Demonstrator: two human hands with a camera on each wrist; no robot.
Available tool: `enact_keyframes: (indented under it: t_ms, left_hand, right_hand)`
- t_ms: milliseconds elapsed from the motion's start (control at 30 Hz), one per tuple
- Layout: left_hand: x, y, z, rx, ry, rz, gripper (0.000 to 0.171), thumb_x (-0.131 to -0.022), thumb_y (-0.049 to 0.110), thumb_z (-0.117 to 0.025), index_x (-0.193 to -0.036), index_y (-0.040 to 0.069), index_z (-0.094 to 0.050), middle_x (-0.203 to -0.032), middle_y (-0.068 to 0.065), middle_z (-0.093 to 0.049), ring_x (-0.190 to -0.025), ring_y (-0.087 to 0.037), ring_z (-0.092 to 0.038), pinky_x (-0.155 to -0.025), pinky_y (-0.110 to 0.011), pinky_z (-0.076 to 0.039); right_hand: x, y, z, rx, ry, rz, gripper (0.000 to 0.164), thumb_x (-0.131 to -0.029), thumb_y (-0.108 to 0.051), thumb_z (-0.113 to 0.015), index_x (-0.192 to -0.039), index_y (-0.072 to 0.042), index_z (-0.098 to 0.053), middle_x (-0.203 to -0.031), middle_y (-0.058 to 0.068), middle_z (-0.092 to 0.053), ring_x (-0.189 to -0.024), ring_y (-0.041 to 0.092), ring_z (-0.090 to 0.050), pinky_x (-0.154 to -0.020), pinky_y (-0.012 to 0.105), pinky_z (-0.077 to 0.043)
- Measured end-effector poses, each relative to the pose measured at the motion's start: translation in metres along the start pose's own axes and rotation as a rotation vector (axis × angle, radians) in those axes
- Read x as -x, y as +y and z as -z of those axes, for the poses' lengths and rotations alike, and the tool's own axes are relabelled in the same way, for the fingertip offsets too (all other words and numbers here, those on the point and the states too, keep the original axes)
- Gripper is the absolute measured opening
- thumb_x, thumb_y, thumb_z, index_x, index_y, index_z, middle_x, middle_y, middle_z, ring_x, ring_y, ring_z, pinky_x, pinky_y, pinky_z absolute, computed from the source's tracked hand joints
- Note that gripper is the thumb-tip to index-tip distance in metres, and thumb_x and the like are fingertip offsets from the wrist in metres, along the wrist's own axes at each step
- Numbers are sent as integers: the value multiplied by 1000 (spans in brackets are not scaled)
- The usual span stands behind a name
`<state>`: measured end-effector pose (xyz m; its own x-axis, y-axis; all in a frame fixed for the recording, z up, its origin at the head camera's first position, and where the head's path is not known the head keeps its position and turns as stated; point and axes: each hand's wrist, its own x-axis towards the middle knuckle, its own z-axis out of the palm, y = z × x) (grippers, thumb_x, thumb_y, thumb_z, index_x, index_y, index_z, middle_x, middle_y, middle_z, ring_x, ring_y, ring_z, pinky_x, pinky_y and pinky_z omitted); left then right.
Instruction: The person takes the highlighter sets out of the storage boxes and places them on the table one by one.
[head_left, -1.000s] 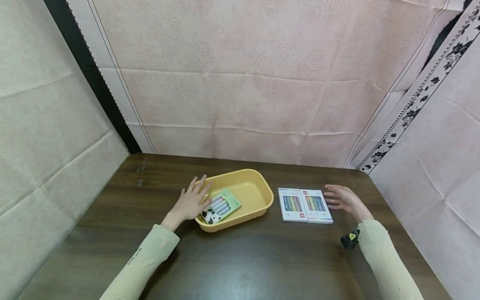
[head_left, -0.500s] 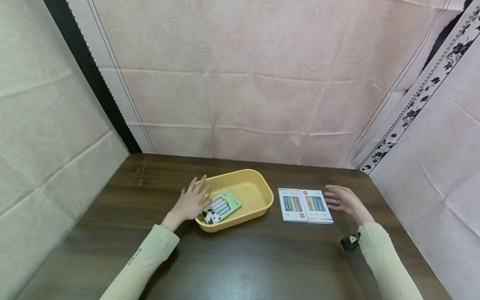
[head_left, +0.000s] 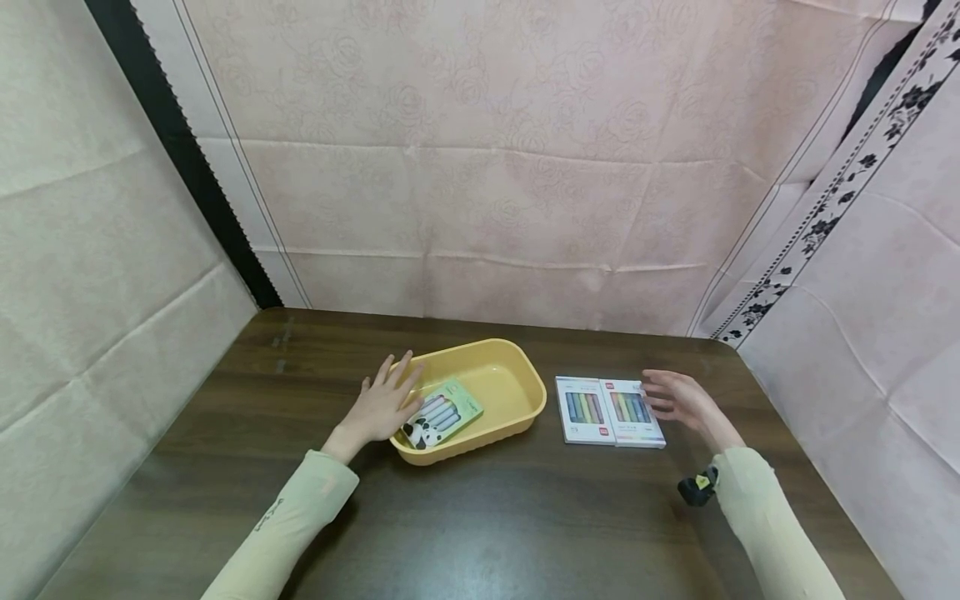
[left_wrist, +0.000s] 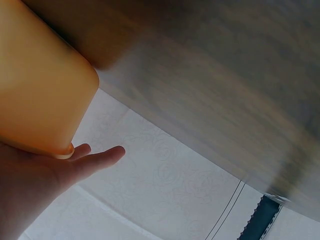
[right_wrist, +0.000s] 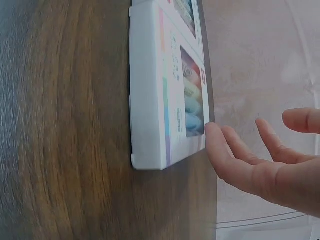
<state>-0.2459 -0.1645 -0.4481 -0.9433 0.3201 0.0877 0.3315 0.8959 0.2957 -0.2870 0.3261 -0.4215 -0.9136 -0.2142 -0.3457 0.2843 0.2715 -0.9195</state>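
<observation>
A yellow plastic basket point(head_left: 501, 385) stands on the dark wooden table, with a green box of markers point(head_left: 444, 414) bearing a panda picture lying in its left end. My left hand point(head_left: 378, 407) rests over the basket's left rim, fingers spread and straight; the left wrist view shows the basket's side point(left_wrist: 45, 85) above the palm. To the right, two white boxes of coloured pens, a left one point(head_left: 586, 429) and a right one point(head_left: 637, 433), lie side by side. Beside the right box hovers my right hand point(head_left: 684, 402), fingers loosely bent, with nothing in its grasp; the right wrist view shows its fingertips near the box point(right_wrist: 148, 100).
The brown tabletop point(head_left: 480, 525) stretches in front of the basket and boxes. Pale patterned cloth point(head_left: 487, 208) hangs behind the table and along both sides. A small black device point(head_left: 697, 487) sits on the right wrist.
My right hand has shifted slightly left, its fingertips now closer to the right white box. The left hand, basket and boxes stay where they were.
</observation>
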Motion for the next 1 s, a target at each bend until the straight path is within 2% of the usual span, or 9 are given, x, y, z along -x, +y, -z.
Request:
enact_keyframes:
  t_ms: [67,167,233,267,367,600,833,1000]
  left_hand:
    - [0,0,0,2,1,0,58,-94,42,-35,-144,19,-17,-152,-7,-4,-138,-36,-3,-96,-69,-17]
    - [0,0,-1,-6,5,1,58,-94,42,-36,-144,18,-18,-152,-7,-5,-138,-36,-4,-96,-69,-18]
    - [-1,0,-1,-15,9,-1,58,-93,42,-36,-143,18,-19,-152,-8,-7,-137,-37,-6,-96,-69,-19]
    - [-1,0,-1,-18,9,0,58,-93,42,-37,-143,18,-20,-152,-8,-7,-137,-37,-6,-96,-69,-19]
    - [-1,0,0,-24,9,-1,58,-93,42,-37,-143,17,-20,-151,-9,-8,-137,-37,-6,-96,-69,-20]
    - [-1,1,0,-23,6,-4,58,-93,42,-37,-143,17,-20,-151,-9,-8,-137,-37,-6,-95,-69,-20]
    - [-1,0,-1,-26,-1,-1,59,-93,41,-37,-144,17,-19,-152,-8,-5,-137,-37,-5,-96,-69,-19]
    - [1,1,0,-3,26,-18,58,-93,39,-39,-143,17,-20,-152,-8,-6,-137,-38,-6,-95,-70,-18]
  right_hand:
    - [-3,5,5,-42,-62,48,61,-92,-40,-43,-139,-4,-28,-137,27,-34,-111,25,-54,-87,38,-47]
    - [-2,3,3,-48,-90,68,62,-91,-41,-43,-139,-4,-28,-138,28,-33,-105,18,-57,-85,35,-48]
    - [-2,1,0,-51,-83,64,61,-93,-39,-40,-139,-3,-25,-138,29,-30,-107,20,-56,-86,35,-48]
    - [1,-4,-7,-17,-46,38,64,-94,-40,-37,-140,0,-19,-141,30,-24,-111,21,-54,-88,35,-47]
    - [2,-8,-12,-8,-34,26,59,-97,-34,-30,-141,2,-14,-142,31,-19,-119,31,-47,-92,39,-44]
    - [4,-13,-21,-30,-59,35,56,-98,-29,-26,-141,3,-11,-143,31,-16,-127,43,-31,-100,49,-35]
    - [3,-14,-25,9,-69,65,58,-98,-32,-26,-141,4,-12,-142,32,-18,-126,42,-34,-99,48,-36]
    - [4,-14,-29,1,-87,98,58,-98,-33,-28,-141,3,-12,-142,32,-18,-126,44,-33,-100,52,-32]
